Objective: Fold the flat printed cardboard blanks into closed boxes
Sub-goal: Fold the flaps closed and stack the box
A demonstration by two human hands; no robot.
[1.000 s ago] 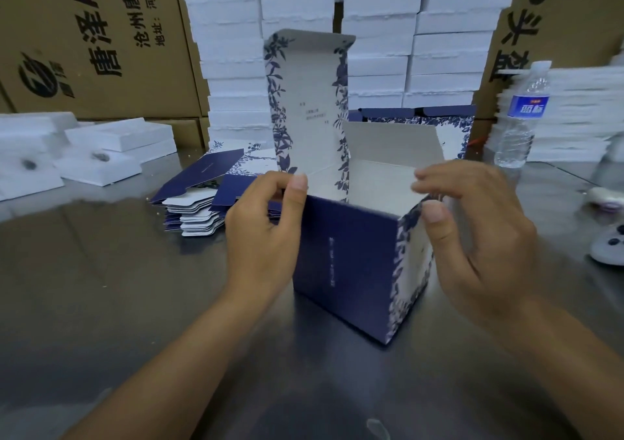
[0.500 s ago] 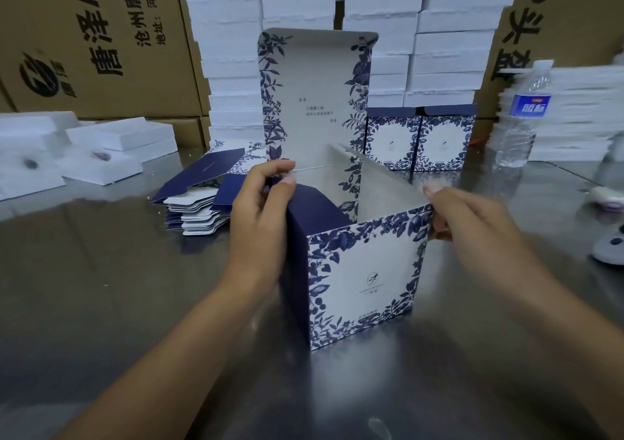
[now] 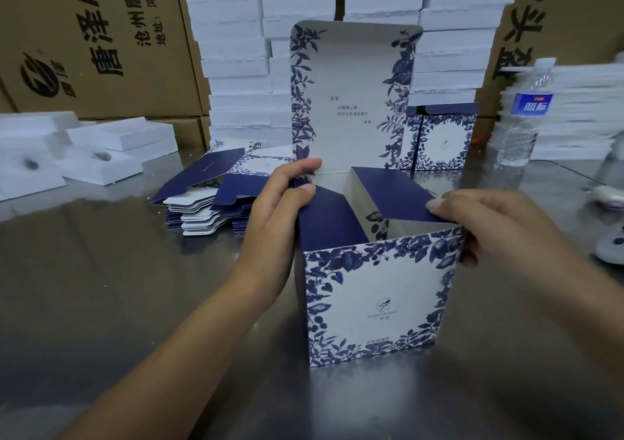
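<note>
A blue-and-white floral box [image 3: 374, 301] stands upright on the steel table, its printed front panel facing me. Its lid [image 3: 351, 98] stands straight up at the back. My left hand [image 3: 280, 223] grips the left top corner and presses the navy left side flap [image 3: 329, 218] inward. My right hand [image 3: 489, 230] holds the right top edge and pushes the navy right side flap [image 3: 393, 193] down over the opening. A pile of flat printed blanks [image 3: 209, 200] lies behind my left hand.
Two closed floral boxes [image 3: 442, 139] stand behind the lid. White foam trays [image 3: 101, 149] lie at the left, stacked white foam [image 3: 236, 68] and brown cartons [image 3: 94, 41] behind. A water bottle [image 3: 520, 115] and white devices [image 3: 611, 243] sit at the right.
The box has been turned so its printed front faces me. Both navy side flaps have folded inward over the opening, with my hands shifted onto the top corners.
</note>
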